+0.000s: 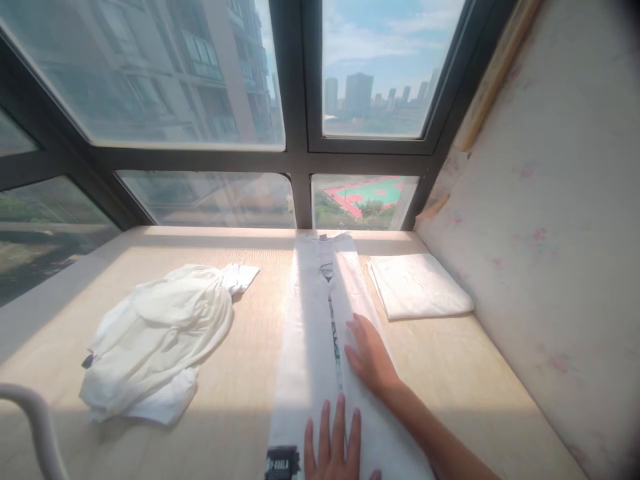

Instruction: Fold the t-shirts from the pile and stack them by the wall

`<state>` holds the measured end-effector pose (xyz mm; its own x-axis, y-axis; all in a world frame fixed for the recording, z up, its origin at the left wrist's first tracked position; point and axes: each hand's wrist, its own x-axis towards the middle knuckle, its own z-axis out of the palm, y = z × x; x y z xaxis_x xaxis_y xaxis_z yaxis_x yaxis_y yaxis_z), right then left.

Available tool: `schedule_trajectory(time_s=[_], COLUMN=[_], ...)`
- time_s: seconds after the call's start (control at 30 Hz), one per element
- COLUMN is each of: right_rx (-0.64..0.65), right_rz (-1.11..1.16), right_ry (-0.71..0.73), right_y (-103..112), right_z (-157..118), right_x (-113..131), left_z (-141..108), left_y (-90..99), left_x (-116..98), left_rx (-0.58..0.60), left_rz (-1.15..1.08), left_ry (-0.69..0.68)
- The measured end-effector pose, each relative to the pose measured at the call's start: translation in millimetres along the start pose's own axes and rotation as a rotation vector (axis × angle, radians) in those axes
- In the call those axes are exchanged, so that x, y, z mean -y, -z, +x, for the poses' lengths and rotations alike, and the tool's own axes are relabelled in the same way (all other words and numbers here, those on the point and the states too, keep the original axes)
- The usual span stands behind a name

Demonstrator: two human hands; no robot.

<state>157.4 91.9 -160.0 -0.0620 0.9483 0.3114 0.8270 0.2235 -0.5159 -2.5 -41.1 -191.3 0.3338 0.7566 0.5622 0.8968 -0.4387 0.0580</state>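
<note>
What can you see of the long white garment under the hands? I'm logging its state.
The long white garment lies flat on the pale wooden surface, folded into a narrow strip running from the window toward the camera. It looks like thin cotton, with a dark print down the centre gap and a black label near the bottom. The right hand and left hand press on it, palms down.

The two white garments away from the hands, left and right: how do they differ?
The left garment lies crumpled and loose; the right garment is folded into a neat flat rectangle. The left garment spreads wider and sits in the open; the right garment lies beside the wall. Both are white, untouched.
</note>
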Motion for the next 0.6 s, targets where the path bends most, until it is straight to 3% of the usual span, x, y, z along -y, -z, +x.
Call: schedule_trajectory(time_s=[0.13,0.27,0.4,0.6], right_rx=[0.057,0.143,0.22,0.334], right_rz=[0.013,-0.034,-0.034,-0.096], right_ry=[0.027,0.085,0.198,0.345], right_y=[23,45,70,89], right_z=[-98,-162,-195,-209], right_x=[4,15,17,9], left_z=[19,18,-7,-51], left_y=[29.3,51.2,75.1,109.7], left_x=[4,6,25,68], left_rx=[0.055,0.086,0.069,0.14], left_rz=[0.014,0.071,0.06,0.082], left_ry=[-0.086,-0.125,-0.125,-0.384])
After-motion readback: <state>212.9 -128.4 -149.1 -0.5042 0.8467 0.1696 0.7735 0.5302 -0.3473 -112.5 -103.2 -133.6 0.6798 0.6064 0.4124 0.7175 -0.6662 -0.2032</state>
